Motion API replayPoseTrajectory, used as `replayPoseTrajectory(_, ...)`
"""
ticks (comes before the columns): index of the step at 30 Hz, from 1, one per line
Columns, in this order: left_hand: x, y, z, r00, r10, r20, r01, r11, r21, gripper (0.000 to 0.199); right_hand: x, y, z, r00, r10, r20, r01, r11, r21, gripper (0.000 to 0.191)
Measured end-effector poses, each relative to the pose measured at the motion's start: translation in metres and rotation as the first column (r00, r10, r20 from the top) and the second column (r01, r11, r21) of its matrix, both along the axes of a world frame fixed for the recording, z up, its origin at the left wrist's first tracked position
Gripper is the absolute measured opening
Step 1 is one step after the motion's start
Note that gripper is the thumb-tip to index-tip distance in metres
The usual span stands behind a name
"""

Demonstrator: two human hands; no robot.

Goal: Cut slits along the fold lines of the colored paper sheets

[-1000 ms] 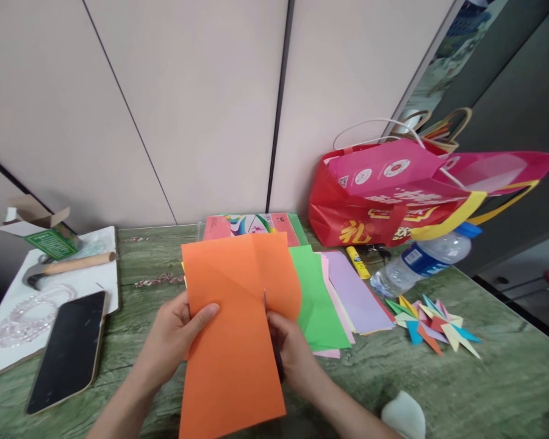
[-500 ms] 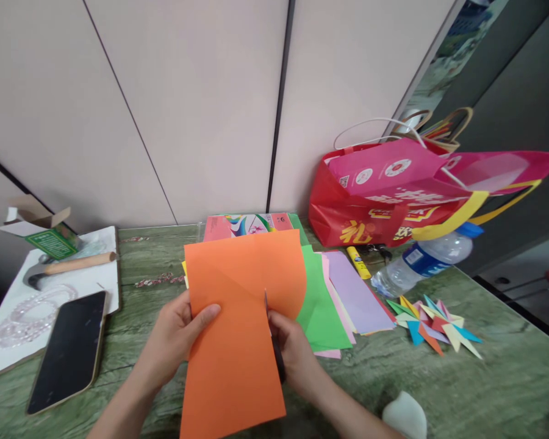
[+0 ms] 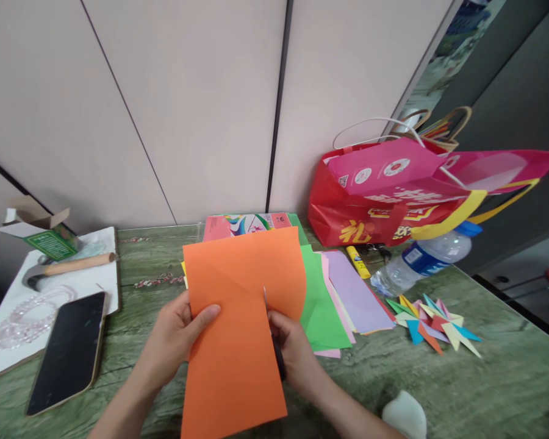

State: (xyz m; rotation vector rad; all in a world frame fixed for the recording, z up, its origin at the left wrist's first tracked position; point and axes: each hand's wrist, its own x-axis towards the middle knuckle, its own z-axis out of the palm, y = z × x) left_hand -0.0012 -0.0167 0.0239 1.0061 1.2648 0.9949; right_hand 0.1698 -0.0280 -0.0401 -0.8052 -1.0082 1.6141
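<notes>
The orange sheet (image 3: 231,360) is held up on the near side of the pink pad (image 3: 217,227), and in this view its top hides a part of the pad. The left hand (image 3: 176,329) pinches the sheet at its left edge, the thumb flat on the front. The right hand (image 3: 293,347) is closed around the dark handle of the scissors (image 3: 279,360), whose blade shows at the paper; whether its fingers also press the sheet, one cannot tell.

The sheet seems very light and rather soft, because its upper right part curves by itself. It is probably not slippery, but it could crease or tear under a hard pull, so a gentle, flat hold near the left edge, away from the blade, suits it.

To the near right of the pad lies green paper (image 3: 324,320); to its right stands the red bag (image 3: 329,213).
</notes>
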Motion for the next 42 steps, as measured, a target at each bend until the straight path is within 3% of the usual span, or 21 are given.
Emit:
replayPoseTrajectory(14, -0.0005, -0.0016, -0.0009, 1.000, -0.019, 0.017, 0.019, 1.000, 0.006, 0.032, -0.0003, 0.0004, 0.0035, 1.000, -0.019, -0.024, 0.018, 0.998, -0.061, 0.022)
replayPoseTrajectory(20, -0.0008, -0.0013, -0.0013, 1.000, -0.010, 0.020, 0.010, 1.000, 0.005, 0.032, 0.0004, -0.0001, 0.0041, 1.000, -0.013, -0.026, 0.013, 1.000, -0.013, 0.018)
replayPoseTrajectory(25, -0.0004, -0.0001, 0.0009, 0.998, -0.001, 0.055, 0.000, 1.000, 0.027, 0.031, 0.0005, -0.0006, 0.0065, 0.998, 0.035, -0.046, -0.036, 0.999, -0.014, 0.017)
replayPoseTrajectory(30, 0.0012, 0.0002, 0.0011, 0.994, 0.081, 0.073, -0.080, 0.997, -0.020, 0.030, 0.0012, -0.0019, 0.0013, 0.994, 0.108, -0.014, -0.108, 0.994, 0.014, 0.021)
replayPoseTrajectory(33, 0.0001, 0.0003, -0.0014, 0.995, 0.100, -0.023, -0.100, 0.995, -0.021, 0.027, 0.0010, -0.0031, 0.0017, 0.990, 0.138, -0.012, -0.138, 0.990, 0.016, 0.023)
replayPoseTrajectory(38, -0.0022, 0.0010, -0.0012, 0.974, 0.041, -0.221, -0.034, 0.999, 0.036, 0.027, -0.0003, -0.0028, 0.0085, 0.992, 0.125, -0.011, -0.124, 0.990, 0.060, 0.029)
replayPoseTrajectory(42, -0.0026, 0.0012, -0.0003, 0.964, 0.020, -0.266, -0.005, 0.998, 0.059, 0.029, -0.0005, -0.0017, 0.0079, 0.993, 0.117, -0.022, -0.114, 0.989, 0.094, 0.032)
